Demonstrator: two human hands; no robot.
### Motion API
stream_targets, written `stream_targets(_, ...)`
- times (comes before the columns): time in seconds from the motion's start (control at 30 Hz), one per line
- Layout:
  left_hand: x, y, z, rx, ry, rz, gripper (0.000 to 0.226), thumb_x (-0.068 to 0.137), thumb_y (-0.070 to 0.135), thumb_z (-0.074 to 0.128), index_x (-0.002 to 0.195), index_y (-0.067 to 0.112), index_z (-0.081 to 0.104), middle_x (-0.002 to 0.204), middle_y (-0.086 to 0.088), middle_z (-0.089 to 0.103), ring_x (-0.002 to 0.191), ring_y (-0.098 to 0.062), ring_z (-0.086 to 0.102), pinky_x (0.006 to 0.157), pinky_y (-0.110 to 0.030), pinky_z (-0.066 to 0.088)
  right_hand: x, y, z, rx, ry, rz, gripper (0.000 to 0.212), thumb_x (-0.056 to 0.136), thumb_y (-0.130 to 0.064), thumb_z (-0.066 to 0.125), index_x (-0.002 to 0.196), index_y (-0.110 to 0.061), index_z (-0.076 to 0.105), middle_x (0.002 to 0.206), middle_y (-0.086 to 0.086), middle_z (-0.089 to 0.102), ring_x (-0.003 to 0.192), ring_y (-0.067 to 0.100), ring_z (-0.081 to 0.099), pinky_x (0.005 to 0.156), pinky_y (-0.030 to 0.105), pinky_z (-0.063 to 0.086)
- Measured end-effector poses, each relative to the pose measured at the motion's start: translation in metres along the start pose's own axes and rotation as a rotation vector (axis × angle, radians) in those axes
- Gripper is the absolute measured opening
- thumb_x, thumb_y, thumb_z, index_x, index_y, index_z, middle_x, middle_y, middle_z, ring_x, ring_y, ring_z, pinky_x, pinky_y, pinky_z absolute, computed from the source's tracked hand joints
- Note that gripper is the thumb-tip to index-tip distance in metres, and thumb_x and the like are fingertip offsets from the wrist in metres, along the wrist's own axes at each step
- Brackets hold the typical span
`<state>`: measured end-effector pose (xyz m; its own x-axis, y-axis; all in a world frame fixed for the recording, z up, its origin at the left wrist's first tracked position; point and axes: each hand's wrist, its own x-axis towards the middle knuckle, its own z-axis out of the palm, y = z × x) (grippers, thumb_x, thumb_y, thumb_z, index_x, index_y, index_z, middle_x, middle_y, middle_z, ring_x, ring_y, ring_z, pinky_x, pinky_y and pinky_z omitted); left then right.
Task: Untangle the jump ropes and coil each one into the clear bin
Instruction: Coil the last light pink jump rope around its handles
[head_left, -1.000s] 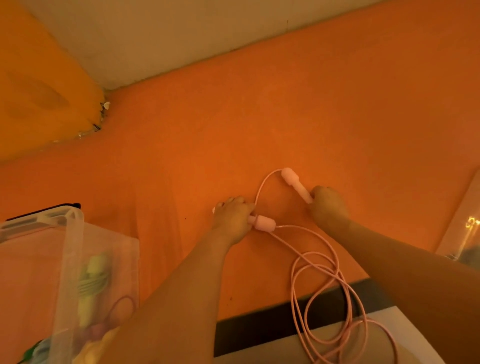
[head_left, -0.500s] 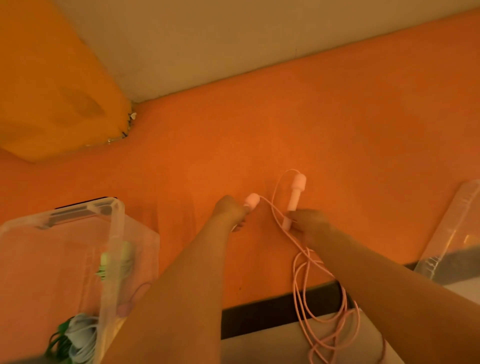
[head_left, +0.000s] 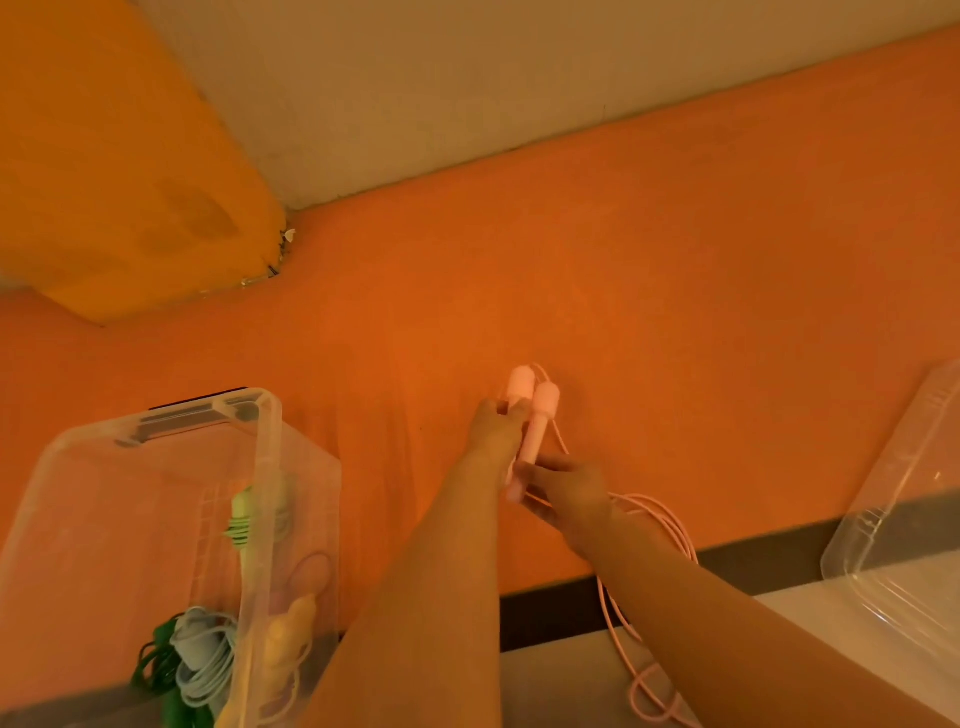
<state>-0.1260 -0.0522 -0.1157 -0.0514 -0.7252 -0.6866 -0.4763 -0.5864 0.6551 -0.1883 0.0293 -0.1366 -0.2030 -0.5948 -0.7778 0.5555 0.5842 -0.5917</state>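
Both pink jump-rope handles (head_left: 537, 421) stand side by side, long axes near-to-far; left hand (head_left: 496, 431) grips one, right hand (head_left: 569, 493) pinches the other's near end; clear bin (head_left: 265, 467) lies left.

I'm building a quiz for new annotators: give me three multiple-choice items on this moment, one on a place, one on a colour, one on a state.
1. Where does the clear bin stand?
A. Lower left of the view
B. Upper right of the view
C. Between the two hands

2. What colour are the two handles being held?
A. Green
B. Pink
C. Black

3. How do the two handles lie?
A. Far apart on the orange surface
B. Both inside the bin
C. Side by side, gripped by the hands

Answers:
1. A: the bin fills the lower left, with coiled ropes already in it.
2. B: both pink handles and the pink cord trailing from them are pale pink.
3. C: the left hand grips one handle and the right hand the base of the other, the handles touching along their length.
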Motion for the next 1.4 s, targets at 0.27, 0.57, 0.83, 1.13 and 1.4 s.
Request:
stream_targets(0.27, -0.003, -0.005, -0.004, 0.002, -0.113, 0.052, 0.044, 0.087, 0.001, 0.063, 0.129, 0.006, 0.050, 0.103, -0.008, 0.057, 0.084, -0.018, 0.054, 0.054, -0.021, 0.042, 0.008, -0.012, -0.005, -0.756, -0.034, -0.240, 0.026, 0.092, -0.003, 0.048, 0.111, -0.006, 0.066, 0.092, 0.011, 0.066, 0.072, 0.018, 0.060, 0.058, 0.024, 0.048)
stream_targets(0.57, -0.027, 0.016, -0.028, 0.025, -0.334, 0.168, 0.032, 0.090, 0.005, 0.063, 0.119, 0.011, 0.053, 0.107, -0.013, 0.065, 0.081, -0.020, 0.067, 0.065, -0.029, 0.054, 0.001, -0.078, -0.004, 0.099, -0.028, 0.048, 0.051, 0.101, -0.048, 0.025, 0.104, -0.007, 0.054, 0.100, 0.014, 0.060, 0.089, 0.027, 0.056, 0.077, 0.037, 0.043)
stream_targets(0.83, -0.098, 0.045, -0.083, 0.176, -0.381, 0.239, 0.037, 0.092, 0.005, 0.060, 0.127, 0.003, 0.048, 0.112, -0.016, 0.066, 0.078, -0.017, 0.067, 0.063, -0.025, 0.053, -0.061, -0.139, 0.021, 0.202, -0.152, 0.019, 0.023, 0.100, -0.021, 0.044, 0.082, -0.011, 0.054, 0.052, 0.000, 0.065, 0.070, 0.014, 0.057, 0.058, 0.029, 0.040)
stream_targets(1.13, -0.225, 0.113, -0.133, 0.207, -0.388, 0.470, 0.032, 0.094, 0.007, 0.057, 0.125, 0.009, 0.048, 0.105, -0.008, 0.066, 0.073, -0.011, 0.067, 0.061, -0.022, 0.053, -0.207, -0.206, 0.037, 0.357, -0.255, -0.170, 0.024, 0.100, -0.009, 0.040, 0.079, -0.008, 0.051, 0.045, 0.003, 0.062, 0.071, 0.014, 0.056, 0.060, 0.025, 0.046)
stream_targets(1.4, -0.337, 0.140, -0.165, 0.089, -0.367, 0.647, 0.033, 0.096, 0.010, 0.054, 0.128, 0.011, 0.046, 0.098, -0.007, 0.066, 0.074, -0.015, 0.067, 0.058, -0.022, 0.052, -0.345, -0.263, 0.049, 0.318, -0.321, -0.348, 0.027, 0.097, -0.004, 0.035, 0.074, -0.007, 0.049, 0.054, 0.005, 0.062, 0.058, 0.013, 0.060, 0.045, 0.021, 0.050)
